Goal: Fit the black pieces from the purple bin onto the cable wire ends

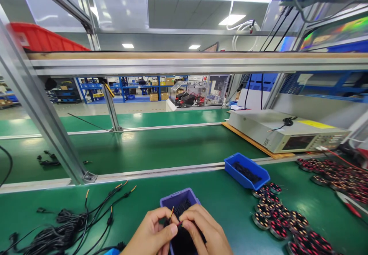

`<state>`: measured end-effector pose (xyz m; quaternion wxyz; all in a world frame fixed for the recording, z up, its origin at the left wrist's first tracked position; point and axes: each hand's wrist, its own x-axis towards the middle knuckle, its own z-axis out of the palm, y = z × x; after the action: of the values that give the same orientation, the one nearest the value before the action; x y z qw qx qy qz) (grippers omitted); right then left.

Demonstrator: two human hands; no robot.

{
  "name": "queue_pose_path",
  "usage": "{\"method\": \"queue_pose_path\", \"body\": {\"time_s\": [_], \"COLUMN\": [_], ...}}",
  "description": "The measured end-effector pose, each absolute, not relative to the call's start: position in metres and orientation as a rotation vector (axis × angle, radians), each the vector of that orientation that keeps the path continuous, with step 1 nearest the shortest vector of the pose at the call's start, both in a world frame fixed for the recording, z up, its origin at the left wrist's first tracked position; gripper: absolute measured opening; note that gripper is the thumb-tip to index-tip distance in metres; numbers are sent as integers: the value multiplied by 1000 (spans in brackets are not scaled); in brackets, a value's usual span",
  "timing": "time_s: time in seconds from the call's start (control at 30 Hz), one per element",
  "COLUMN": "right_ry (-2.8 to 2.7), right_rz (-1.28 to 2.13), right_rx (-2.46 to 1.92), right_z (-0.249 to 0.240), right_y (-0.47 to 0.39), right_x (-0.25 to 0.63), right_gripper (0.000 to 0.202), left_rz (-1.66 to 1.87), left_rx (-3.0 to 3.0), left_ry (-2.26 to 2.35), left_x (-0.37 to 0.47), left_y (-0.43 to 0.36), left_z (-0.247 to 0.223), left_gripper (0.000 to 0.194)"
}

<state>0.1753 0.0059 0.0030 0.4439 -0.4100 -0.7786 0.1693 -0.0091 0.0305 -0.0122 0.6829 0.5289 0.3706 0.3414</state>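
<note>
My left hand [156, 230] pinches a black cable [167, 221] near its end, where a thin orange-yellow wire [172, 211] sticks up between finger and thumb. My right hand [204, 230] is closed beside it, fingertips together on a tiny piece with a bit of reddish colour; the fingers hide what it is. The two hands nearly touch over a purple bin [164, 202], which holds small black parts [184, 206]. To the left lies a tangle of black cables [61, 230], several with orange stripped ends pointing up.
A blue bin [231, 170] of black parts stands behind right. Copper-wound round coils [277, 213] cover the right side, near red-handled pliers [352, 207]. A grey bench instrument [258, 126] sits at back right. A metal post [46, 105] and shelf beam [184, 65] frame the bench.
</note>
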Motion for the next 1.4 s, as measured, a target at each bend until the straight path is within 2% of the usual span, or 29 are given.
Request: {"method": "queue_pose_path", "body": {"time_s": [0.47, 0.83, 0.97, 1.07, 1.17, 1.4], "right_ry": [-1558, -1669, -1817, -1886, -1857, -1887], "right_rz": [737, 651, 575, 521, 529, 601], "right_rx": [-1073, -1029, -951, -978, -1045, -1047], "right_z": [1, -2, 9, 13, 9, 6], "right_y": [4, 4, 6, 6, 6, 9], "right_x": [174, 171, 172, 174, 172, 171], "right_gripper": [28, 22, 24, 18, 12, 14], "left_rz": [791, 742, 796, 791, 789, 876], "left_rx": [1161, 1203, 1233, 1263, 1247, 1261], "left_ry": [822, 798, 781, 803, 816, 718], "left_x": [-7, -11, -12, -13, -13, -11], "left_y": [31, 27, 29, 31, 31, 25], "left_z": [-12, 2, -2, -8, -12, -19], "left_gripper": [48, 47, 46, 44, 45, 48]}}
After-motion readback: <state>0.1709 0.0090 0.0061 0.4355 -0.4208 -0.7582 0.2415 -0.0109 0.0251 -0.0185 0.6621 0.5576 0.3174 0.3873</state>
